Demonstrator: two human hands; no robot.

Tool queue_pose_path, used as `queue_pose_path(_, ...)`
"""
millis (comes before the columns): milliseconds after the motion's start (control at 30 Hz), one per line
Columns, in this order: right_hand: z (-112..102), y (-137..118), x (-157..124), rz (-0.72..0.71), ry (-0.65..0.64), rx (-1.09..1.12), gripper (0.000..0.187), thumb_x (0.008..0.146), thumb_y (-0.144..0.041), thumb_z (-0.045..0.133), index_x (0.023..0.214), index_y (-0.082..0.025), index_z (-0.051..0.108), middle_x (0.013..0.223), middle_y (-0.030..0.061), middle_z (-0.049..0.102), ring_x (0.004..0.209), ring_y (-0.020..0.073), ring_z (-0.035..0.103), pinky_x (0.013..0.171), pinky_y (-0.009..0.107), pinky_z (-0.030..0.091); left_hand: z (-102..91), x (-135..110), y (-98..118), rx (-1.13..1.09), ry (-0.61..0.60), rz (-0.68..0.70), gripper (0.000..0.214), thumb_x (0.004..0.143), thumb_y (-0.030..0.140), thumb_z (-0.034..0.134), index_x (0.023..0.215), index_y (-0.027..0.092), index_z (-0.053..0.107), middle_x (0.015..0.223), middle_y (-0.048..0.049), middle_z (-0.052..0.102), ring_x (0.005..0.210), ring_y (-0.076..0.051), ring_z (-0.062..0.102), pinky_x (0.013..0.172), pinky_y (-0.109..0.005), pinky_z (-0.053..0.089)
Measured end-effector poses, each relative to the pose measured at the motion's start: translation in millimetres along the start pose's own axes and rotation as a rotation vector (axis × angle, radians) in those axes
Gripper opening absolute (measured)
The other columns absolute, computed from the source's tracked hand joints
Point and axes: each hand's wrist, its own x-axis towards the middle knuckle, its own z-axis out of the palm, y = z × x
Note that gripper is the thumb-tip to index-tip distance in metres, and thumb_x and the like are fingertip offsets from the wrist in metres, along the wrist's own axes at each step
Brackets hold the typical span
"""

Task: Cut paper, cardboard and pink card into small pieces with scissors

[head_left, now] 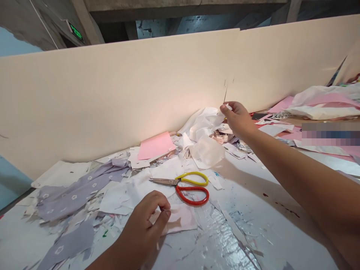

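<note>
My left hand is closed in a pinch above a pale pink piece of cloth or paper on the table. A thin pale edge shows at its fingertips, too small to name. Raised near the upright board, my right hand pinches a thin white sheet, which trails down toward a crumpled white heap. A thin dark line rises above those fingertips; whether it is a needle or a mark on the board I cannot tell. Scissors with one yellow and one red handle lie between the hands, blades leftward.
A cream board stands along the back of the white table. Purple flowered cloth and paper scraps cover the left side. A pink sheet lies at the board's foot. More white and pink sheets pile up at right.
</note>
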Motion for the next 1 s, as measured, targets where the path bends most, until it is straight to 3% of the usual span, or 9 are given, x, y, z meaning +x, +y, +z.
queue_pose_path(200, 7.6, -3.6, -8.0, 0.06, -0.15, 0.039, 0.035, 0.077, -0.055, 0.045, 0.084, -0.021, 0.048, 0.085, 0.0039, 0.06, 0.07, 0.015, 0.056, 0.061, 0.029, 0.046, 1.1, 32.1, 21.2, 0.09, -0.149, 0.19, 0.015, 0.082, 0.02, 0.037, 0.074, 0.021, 0.049, 0.084, -0.0041, 0.054, 0.078, -0.016, 0.05, 0.072, -0.027, 0.041)
queue_pose_path(300, 11.0, -7.6, -12.8, 0.032, -0.173, 0.05, 0.036, 0.076, -0.056, 0.046, 0.085, -0.022, 0.043, 0.083, 0.0027, 0.06, 0.067, 0.013, 0.055, 0.057, 0.025, 0.044, 7.4, 78.0, 33.4, 0.226, -0.095, 0.358, 0.015, 0.079, 0.014, 0.039, 0.077, 0.021, 0.052, 0.094, -0.0051, 0.055, 0.089, -0.017, 0.05, 0.08, -0.03, 0.04)
queue_pose_path(367, 12.8, -9.2, -14.1, 0.007, -0.184, 0.075, 0.037, 0.076, -0.057, 0.045, 0.085, -0.022, 0.042, 0.082, 0.0022, 0.059, 0.065, 0.0117, 0.054, 0.055, 0.023, 0.043, 14.8, 117.4, 41.6, 0.35, -0.022, 0.457, 0.015, 0.076, 0.013, 0.04, 0.074, 0.02, 0.053, 0.112, -0.0057, 0.052, 0.105, -0.021, 0.044, 0.089, -0.036, 0.036)
queue_pose_path(467, 13.0, -9.4, -13.0, 0.039, -0.181, 0.134, 0.039, 0.074, -0.058, 0.047, 0.089, -0.022, 0.039, 0.08, 0.0017, 0.058, 0.064, 0.012, 0.054, 0.052, 0.023, 0.042, 31.1, 175.6, 52.7, 0.504, 0.021, 0.492, 0.014, 0.075, 0.011, 0.042, 0.074, 0.019, 0.054, 0.133, -0.0053, 0.038, 0.12, -0.024, 0.031, 0.095, -0.042, 0.03)
queue_pose_path(533, 11.5, -8.0, -11.5, 0.077, -0.169, 0.162, 0.04, 0.074, -0.058, 0.047, 0.09, -0.022, 0.038, 0.079, 0.0018, 0.057, 0.066, 0.0131, 0.054, 0.051, 0.023, 0.043, 44.6, 205.4, 57.7, 0.537, -0.026, 0.469, 0.016, 0.076, 0.01, 0.041, 0.077, 0.019, 0.054, 0.129, -0.0068, 0.043, 0.121, -0.024, 0.032, 0.093, -0.041, 0.033)
queue_pose_path(600, 10.1, -5.3, -10.2, 0.091, -0.149, 0.144, 0.04, 0.074, -0.057, 0.047, 0.089, -0.022, 0.039, 0.08, 0.0023, 0.057, 0.068, 0.0141, 0.055, 0.051, 0.024, 0.043, 58.6, 224.7, 60.0, 0.544, -0.087, 0.47, 0.015, 0.075, 0.01, 0.043, 0.076, 0.019, 0.056, 0.11, -0.0067, 0.056, 0.11, -0.022, 0.044, 0.087, -0.036, 0.039)
queue_pose_path(700, 9.5, -1.9, -9.2, 0.099, -0.145, 0.076, 0.039, 0.074, -0.056, 0.047, 0.092, -0.021, 0.039, 0.077, 0.0022, 0.057, 0.071, 0.0152, 0.056, 0.054, 0.025, 0.043, 77.5, 236.7, 59.0, 0.569, -0.162, 0.453, 0.013, 0.079, 0.014, 0.046, 0.08, 0.017, 0.058, 0.094, -0.0053, 0.06, 0.094, -0.019, 0.053, 0.079, -0.034, 0.044)
queue_pose_path(867, 6.8, -16.8, -8.4, 0.055, -0.097, 0.228, 0.042, 0.074, -0.058, 0.045, 0.094, -0.023, 0.035, 0.086, 0.0027, 0.057, 0.073, 0.0151, 0.059, 0.052, 0.024, 0.046, 96.9, 235.9, 53.3, 0.594, -0.279, 0.386, 0.033, 0.082, 0.032, 0.049, 0.111, 0.016, 0.05, 0.111, -0.0081, 0.053, 0.093, -0.018, 0.055, 0.077, -0.04, 0.047)
queue_pose_path(1000, 1.0, -34.9, -7.2, 0.009, -0.043, 0.309, 0.043, 0.073, -0.061, 0.044, 0.095, -0.025, 0.036, 0.088, 0.0018, 0.057, 0.076, 0.0155, 0.06, 0.052, 0.024, 0.047, 91.1, 230.3, 56.8, 0.498, -0.291, 0.365, 0.015, 0.081, 0.021, 0.047, 0.089, 0.017, 0.059, 0.098, -0.0062, 0.059, 0.093, -0.019, 0.054, 0.082, -0.037, 0.044)
